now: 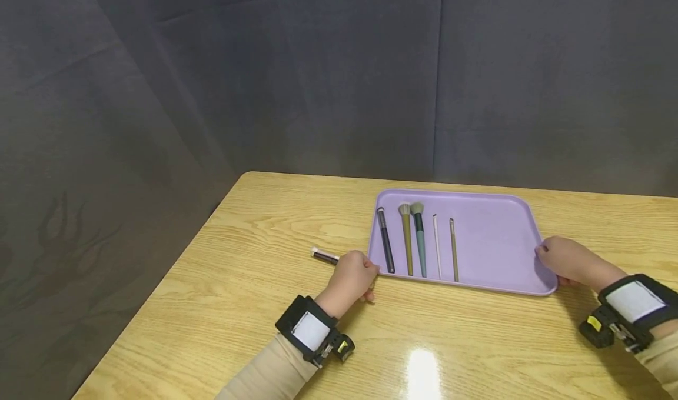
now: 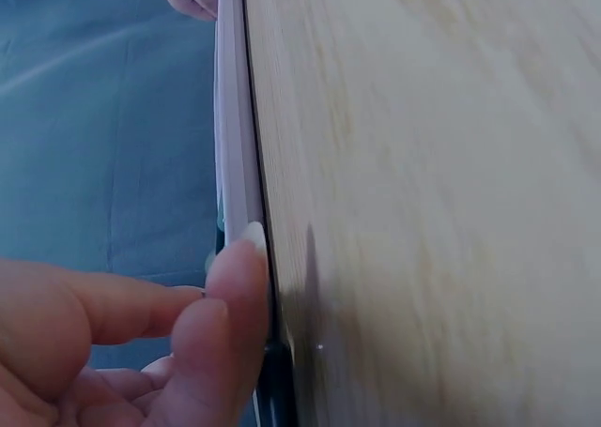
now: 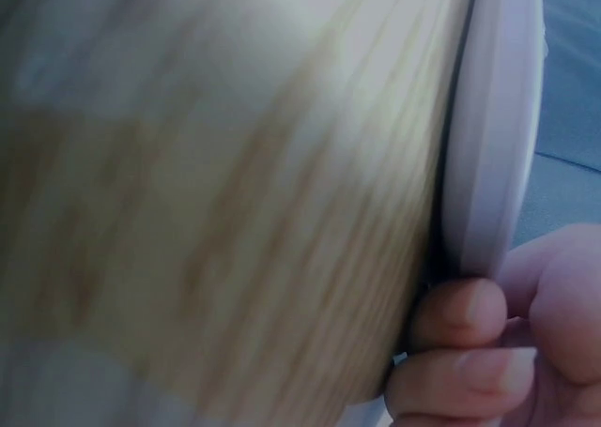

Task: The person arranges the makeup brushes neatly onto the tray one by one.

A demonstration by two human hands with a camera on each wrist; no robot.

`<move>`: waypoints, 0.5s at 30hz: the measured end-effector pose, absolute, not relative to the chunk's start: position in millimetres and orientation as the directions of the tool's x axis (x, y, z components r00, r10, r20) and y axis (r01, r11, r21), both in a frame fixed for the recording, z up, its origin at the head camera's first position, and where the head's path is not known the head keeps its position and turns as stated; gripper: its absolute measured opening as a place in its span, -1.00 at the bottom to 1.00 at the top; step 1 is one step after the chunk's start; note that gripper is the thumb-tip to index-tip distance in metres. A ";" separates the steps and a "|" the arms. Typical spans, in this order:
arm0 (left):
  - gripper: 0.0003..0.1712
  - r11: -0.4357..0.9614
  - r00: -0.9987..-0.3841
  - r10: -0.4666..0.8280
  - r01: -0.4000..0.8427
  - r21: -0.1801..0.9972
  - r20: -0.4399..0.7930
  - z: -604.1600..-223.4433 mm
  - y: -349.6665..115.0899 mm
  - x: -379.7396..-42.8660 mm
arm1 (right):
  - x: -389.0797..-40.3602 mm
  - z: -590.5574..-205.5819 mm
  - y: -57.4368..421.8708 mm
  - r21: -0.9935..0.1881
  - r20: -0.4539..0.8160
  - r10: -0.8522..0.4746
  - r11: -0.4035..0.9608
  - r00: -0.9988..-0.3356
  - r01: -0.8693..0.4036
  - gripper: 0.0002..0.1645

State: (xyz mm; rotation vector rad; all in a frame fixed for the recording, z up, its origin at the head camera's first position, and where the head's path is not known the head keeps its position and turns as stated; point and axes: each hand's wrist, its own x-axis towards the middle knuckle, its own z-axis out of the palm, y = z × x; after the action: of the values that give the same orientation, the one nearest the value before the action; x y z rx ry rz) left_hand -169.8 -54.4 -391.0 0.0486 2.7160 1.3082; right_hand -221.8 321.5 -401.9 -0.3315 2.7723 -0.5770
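A shallow purple tray (image 1: pixel 495 241) lies on the table with several makeup brushes in its left half. From the left these are a black brush (image 1: pixel 386 241), an olive-handled brush (image 1: pixel 407 241), a teal brush (image 1: pixel 420 244), a thin white one (image 1: pixel 436 247) and a thin olive one (image 1: pixel 454 250). My left hand (image 1: pixel 349 276) pinches the tray's near left corner. At the right end, my right hand (image 1: pixel 572 262) grips the rim, its fingers (image 3: pixel 460 314) curled under the edge in the right wrist view. Another makeup brush (image 1: pixel 324 256), dark with a pale tip, lies beside my left hand, which partly hides it.
The wooden table (image 1: pixel 238 270) extends left and in front of the tray. Its left edge slants away, and a dark grey curtain (image 1: pixel 328 94) hangs behind the back edge. Both wrists carry strapped cameras.
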 end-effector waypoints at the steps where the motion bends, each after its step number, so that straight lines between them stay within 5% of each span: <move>1: -0.73 0.621 -0.992 0.082 -0.026 0.783 -0.098 -391.0 -55.2 -169.6 | -222.0 -401.9 321.4 -0.418 -0.235 -0.278 0.894 -0.932 -0.162 -0.63; 15: -0.71 0.627 -0.993 0.066 -0.038 0.778 -0.102 -391.3 -66.0 -165.9 | -220.4 -402.0 320.7 -0.419 -0.265 -0.273 0.896 -0.925 -0.144 -0.63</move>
State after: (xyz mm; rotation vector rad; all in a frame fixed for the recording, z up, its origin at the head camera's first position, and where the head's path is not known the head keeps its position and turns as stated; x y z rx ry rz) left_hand -165.9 -66.0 -391.3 0.0237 2.7227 1.3069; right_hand -220.4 320.7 -402.0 -0.3099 2.7428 -0.5712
